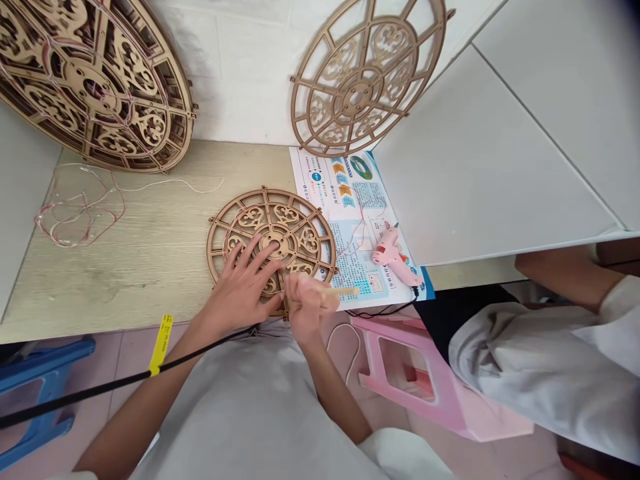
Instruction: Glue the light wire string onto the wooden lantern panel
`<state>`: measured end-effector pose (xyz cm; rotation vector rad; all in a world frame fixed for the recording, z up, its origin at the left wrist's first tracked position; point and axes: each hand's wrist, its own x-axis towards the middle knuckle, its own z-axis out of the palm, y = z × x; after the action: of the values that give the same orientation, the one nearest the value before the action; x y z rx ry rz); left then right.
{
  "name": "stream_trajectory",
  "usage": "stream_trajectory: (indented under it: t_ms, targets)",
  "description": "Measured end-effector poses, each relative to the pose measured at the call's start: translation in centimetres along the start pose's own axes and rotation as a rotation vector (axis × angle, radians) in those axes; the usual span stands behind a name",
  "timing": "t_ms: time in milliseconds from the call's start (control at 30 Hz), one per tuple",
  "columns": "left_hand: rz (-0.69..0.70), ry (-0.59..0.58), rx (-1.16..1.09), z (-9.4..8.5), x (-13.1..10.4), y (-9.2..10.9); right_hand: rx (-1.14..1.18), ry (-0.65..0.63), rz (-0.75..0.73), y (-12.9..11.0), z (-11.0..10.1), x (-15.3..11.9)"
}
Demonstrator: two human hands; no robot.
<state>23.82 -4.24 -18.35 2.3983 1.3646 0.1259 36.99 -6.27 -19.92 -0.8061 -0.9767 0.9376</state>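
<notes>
A round, openwork wooden panel with scrollwork lies flat at the table's front edge. My left hand rests on its near left part, fingers spread. At the panel's near edge, my right hand is closed around a pale wooden stick, whose blunt end points right. The stick's other end is hidden by my fingers. Thin red and white wire runs along the panel and out over the printed sheet on the right. A pink glue gun lies on that sheet, just right of the panel.
Stacked wooden panels lean at the back left, and a single panel leans at the back right. A loose wire coil lies left on the table. Another person's arm is at right, beyond a pink stool.
</notes>
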Motion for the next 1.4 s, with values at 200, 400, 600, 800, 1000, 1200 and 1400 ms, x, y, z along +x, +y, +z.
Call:
stream_trajectory:
  t_ms: [200, 400, 600, 800, 1000, 1200, 1400]
  targets:
    - [-0.007, 0.028, -0.006, 0.1, -0.2, 0.0, 0.390, 0.274, 0.317, -1.5, -2.0, 2.7]
    - [-0.011, 0.026, -0.003, 0.1, -0.2, 0.1, 0.492, 0.372, 0.435, -1.1, -3.7, 3.0]
    - [-0.003, 0.050, -0.010, 0.1, -0.2, 0.1, 0.513, 0.294, 0.493, -0.8, -4.2, 3.7]
    - [-0.018, 0.028, -0.020, 0.0, -0.1, 0.2, 0.505, 0.191, 0.467, -1.1, -4.1, 3.6]
    - [-0.008, 0.027, -0.036, 0.0, -0.1, 0.2, 0.493, 0.125, 0.386, -1.9, -3.3, 3.1]
    - [-0.007, 0.046, -0.040, 0.1, -0.1, 0.1, 0.406, -0.027, 0.274, -2.6, -2.3, 2.3]
    - [0.000, 0.048, -0.028, 0.0, -0.3, 0.0, 0.330, -0.113, 0.210, -2.7, -1.9, 1.8]
